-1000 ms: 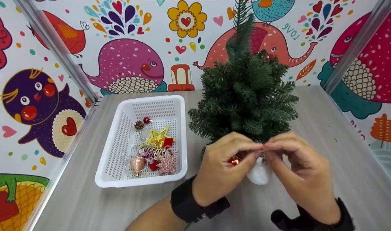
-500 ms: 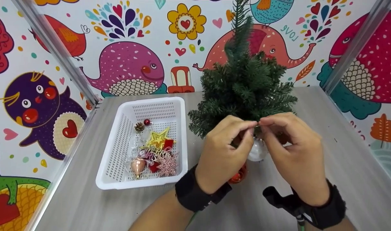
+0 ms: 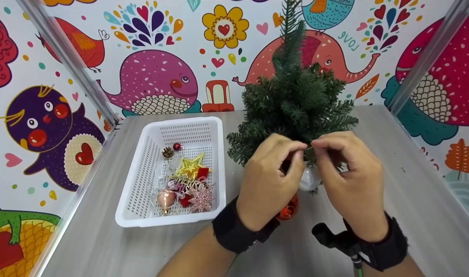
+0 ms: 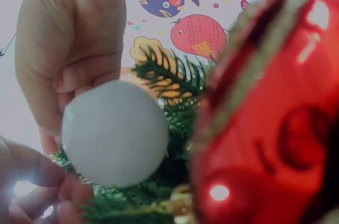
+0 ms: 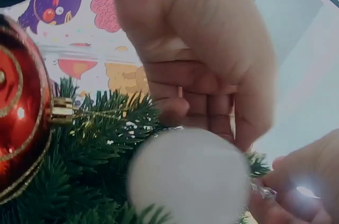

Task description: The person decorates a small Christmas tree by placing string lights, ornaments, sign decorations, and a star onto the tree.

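Observation:
My left hand (image 3: 271,181) and right hand (image 3: 350,177) meet in front of the artificial Christmas tree (image 3: 296,100), fingertips almost touching. Between the thumb and fingers of each, a thin thread (image 3: 310,147) is pinched and stretched. Just below the fingertips shows a white ball ornament (image 3: 309,180), close against the lower branches; it appears large in the left wrist view, as a round white ball (image 4: 115,134), and in the right wrist view. A shiny red ball ornament (image 3: 288,209) with gold glitter bands is partly hidden by my left hand.
Left of the tree stands a white perforated basket (image 3: 130,184). It holds a gold star (image 3: 191,165), a pine cone (image 3: 168,152), a pink glitter snowflake (image 3: 201,198), a rose-gold drop ornament (image 3: 166,199) and other decorations. Patterned panels (image 3: 223,57) surround the table.
Both hands have risen and moved closer to the tree, with the white ball shifting up along with them. More of the red ball now shows below the left hand. The basket stays put.

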`<state>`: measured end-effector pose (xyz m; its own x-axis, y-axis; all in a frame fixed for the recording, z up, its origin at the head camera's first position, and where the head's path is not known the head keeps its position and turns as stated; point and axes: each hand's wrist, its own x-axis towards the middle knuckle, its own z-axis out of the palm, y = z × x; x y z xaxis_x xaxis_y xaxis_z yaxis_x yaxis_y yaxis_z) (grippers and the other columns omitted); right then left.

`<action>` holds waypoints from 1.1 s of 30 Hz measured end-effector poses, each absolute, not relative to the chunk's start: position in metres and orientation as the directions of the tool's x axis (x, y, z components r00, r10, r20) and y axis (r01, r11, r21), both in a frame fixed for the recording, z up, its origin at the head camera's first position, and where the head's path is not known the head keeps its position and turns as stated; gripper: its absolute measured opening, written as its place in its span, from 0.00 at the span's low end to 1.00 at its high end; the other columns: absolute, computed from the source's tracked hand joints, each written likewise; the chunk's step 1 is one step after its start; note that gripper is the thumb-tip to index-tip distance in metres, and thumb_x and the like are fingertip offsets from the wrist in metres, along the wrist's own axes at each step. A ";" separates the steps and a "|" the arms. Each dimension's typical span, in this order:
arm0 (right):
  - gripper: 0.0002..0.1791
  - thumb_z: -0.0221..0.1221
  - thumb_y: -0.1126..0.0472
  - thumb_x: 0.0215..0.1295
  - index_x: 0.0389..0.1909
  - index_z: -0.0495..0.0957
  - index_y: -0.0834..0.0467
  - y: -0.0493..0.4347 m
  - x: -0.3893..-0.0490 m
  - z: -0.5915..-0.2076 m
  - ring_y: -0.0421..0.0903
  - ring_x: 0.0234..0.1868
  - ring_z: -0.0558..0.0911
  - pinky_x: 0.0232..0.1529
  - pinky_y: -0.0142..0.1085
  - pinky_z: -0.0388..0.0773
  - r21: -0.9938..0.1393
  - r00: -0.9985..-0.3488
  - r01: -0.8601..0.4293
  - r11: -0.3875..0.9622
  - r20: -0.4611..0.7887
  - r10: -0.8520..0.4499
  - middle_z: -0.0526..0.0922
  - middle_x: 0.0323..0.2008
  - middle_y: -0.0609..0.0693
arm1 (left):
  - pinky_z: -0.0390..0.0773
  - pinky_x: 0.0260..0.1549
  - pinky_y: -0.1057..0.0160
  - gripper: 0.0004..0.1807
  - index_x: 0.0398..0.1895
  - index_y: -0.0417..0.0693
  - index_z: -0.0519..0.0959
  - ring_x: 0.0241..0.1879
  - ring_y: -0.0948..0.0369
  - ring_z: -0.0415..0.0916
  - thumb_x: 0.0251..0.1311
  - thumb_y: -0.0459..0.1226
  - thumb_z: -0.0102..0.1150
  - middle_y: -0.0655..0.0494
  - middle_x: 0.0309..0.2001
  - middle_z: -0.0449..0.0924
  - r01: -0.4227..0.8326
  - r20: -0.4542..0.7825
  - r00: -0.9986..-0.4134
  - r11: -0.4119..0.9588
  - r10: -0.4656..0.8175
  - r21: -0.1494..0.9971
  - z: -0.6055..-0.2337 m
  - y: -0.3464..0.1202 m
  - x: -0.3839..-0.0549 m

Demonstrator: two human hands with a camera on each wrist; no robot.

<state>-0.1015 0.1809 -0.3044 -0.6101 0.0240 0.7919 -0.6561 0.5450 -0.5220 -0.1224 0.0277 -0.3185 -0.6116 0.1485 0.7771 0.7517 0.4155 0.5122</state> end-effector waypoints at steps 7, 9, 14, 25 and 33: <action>0.12 0.61 0.78 0.66 0.44 0.86 0.62 0.182 -0.103 -0.308 0.34 0.37 0.78 0.40 0.20 0.72 -0.510 -0.647 -0.639 0.575 0.761 -0.044 0.86 0.41 0.53 | 0.82 0.49 0.70 0.10 0.47 0.44 0.87 0.44 0.61 0.82 0.69 0.30 0.59 0.55 0.41 0.86 0.726 0.789 -0.597 0.517 0.145 0.455 -0.321 0.025 -0.121; 0.13 0.60 0.79 0.66 0.45 0.86 0.62 0.183 -0.102 -0.310 0.34 0.37 0.78 0.39 0.20 0.71 -0.507 -0.662 -0.634 0.584 0.746 -0.071 0.86 0.41 0.52 | 0.82 0.47 0.70 0.10 0.48 0.45 0.88 0.43 0.61 0.81 0.70 0.31 0.59 0.56 0.41 0.86 0.714 0.785 -0.600 0.545 0.153 0.440 -0.323 0.023 -0.120; 0.16 0.60 0.80 0.66 0.47 0.86 0.60 0.185 -0.099 -0.316 0.35 0.40 0.80 0.41 0.21 0.72 -0.495 -0.661 -0.641 0.587 0.745 -0.093 0.87 0.43 0.52 | 0.81 0.50 0.69 0.12 0.51 0.46 0.87 0.44 0.61 0.81 0.68 0.31 0.61 0.56 0.43 0.87 0.719 0.778 -0.599 0.556 0.189 0.418 -0.325 0.019 -0.114; 0.21 0.60 0.81 0.65 0.54 0.85 0.60 0.184 -0.091 -0.325 0.35 0.42 0.79 0.44 0.23 0.70 -0.480 -0.622 -0.662 0.575 0.780 -0.065 0.87 0.50 0.55 | 0.79 0.55 0.67 0.16 0.55 0.44 0.85 0.49 0.59 0.80 0.66 0.36 0.68 0.53 0.49 0.84 0.736 0.797 -0.567 0.563 0.209 0.376 -0.335 0.019 -0.107; 0.17 0.61 0.77 0.66 0.54 0.84 0.65 0.187 -0.087 -0.336 0.34 0.44 0.79 0.49 0.21 0.72 -0.466 -0.559 -0.698 0.545 0.829 -0.008 0.86 0.49 0.61 | 0.80 0.54 0.67 0.14 0.52 0.46 0.85 0.48 0.60 0.80 0.67 0.40 0.67 0.54 0.47 0.86 0.778 0.853 -0.483 0.543 0.197 0.315 -0.350 0.013 -0.101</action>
